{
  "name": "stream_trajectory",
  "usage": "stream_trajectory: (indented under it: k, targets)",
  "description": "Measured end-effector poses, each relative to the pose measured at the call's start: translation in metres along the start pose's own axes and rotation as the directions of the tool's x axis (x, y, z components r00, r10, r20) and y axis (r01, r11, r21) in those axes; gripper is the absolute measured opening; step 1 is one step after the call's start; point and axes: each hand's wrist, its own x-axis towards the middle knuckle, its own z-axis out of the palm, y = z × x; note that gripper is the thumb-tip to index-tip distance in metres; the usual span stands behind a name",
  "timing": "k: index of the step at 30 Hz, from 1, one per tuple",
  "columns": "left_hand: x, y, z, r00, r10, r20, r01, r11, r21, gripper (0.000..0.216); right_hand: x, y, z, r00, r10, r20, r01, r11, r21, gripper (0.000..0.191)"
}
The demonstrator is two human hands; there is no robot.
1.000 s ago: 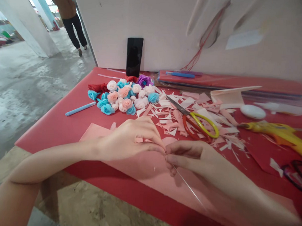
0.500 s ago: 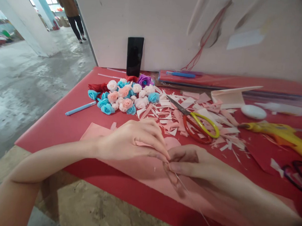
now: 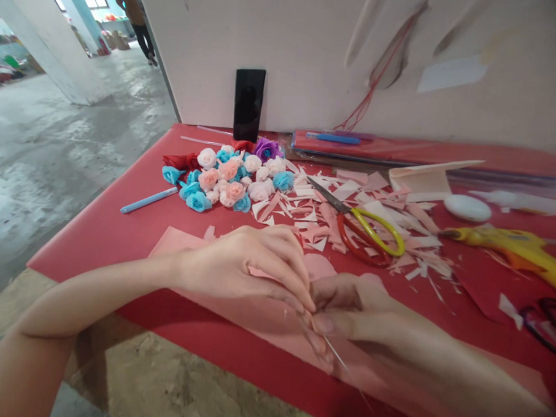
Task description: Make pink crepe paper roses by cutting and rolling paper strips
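The grip is pinched tight on both sides: a thin wire (image 3: 334,353) is held between the right hand (image 3: 360,313) fingertips, while a small pink paper piece (image 3: 263,273) is pressed against it by the left hand (image 3: 243,262), probably so the paper can be wound snugly round the wire. Both are kept low over the pink sheet (image 3: 255,312) at the near edge of the red counter (image 3: 97,231), wrists flat and forearms angled inward, likely for steadiness. Finished paper roses (image 3: 228,178), scissors (image 3: 360,227) and scraps (image 3: 314,213) are left further back, within reach.
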Motion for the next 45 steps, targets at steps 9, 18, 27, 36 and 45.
stream_trajectory:
  k: [9,18,27,36,45]
  targets:
    - [0.001,0.001,-0.001,1.0,0.022,0.016,-0.022,1.0,0.01,0.013,-0.002,0.0,-0.001,0.999,0.01,0.04,-0.01,1.0,-0.003,0.007]
    - [0.001,0.001,-0.003,0.998,0.044,0.048,-0.045,0.999,0.012,0.017,-0.001,0.002,-0.001,0.999,-0.01,0.051,0.011,1.0,-0.002,0.007]
    - [0.001,0.003,-0.006,0.994,0.021,0.103,-0.029,0.997,0.074,0.019,0.004,0.01,0.0,1.0,0.012,-0.021,-0.009,0.991,0.134,0.006]
    - [0.001,-0.003,-0.001,0.997,-0.003,-0.081,0.017,0.986,0.165,0.014,-0.003,0.002,0.004,0.926,-0.205,-0.318,0.094,0.939,-0.331,0.013]
    - [0.002,-0.002,-0.001,0.997,0.033,-0.075,-0.023,0.991,0.134,0.006,-0.007,0.005,0.017,0.716,-0.617,-0.327,0.184,0.617,-0.765,0.013]
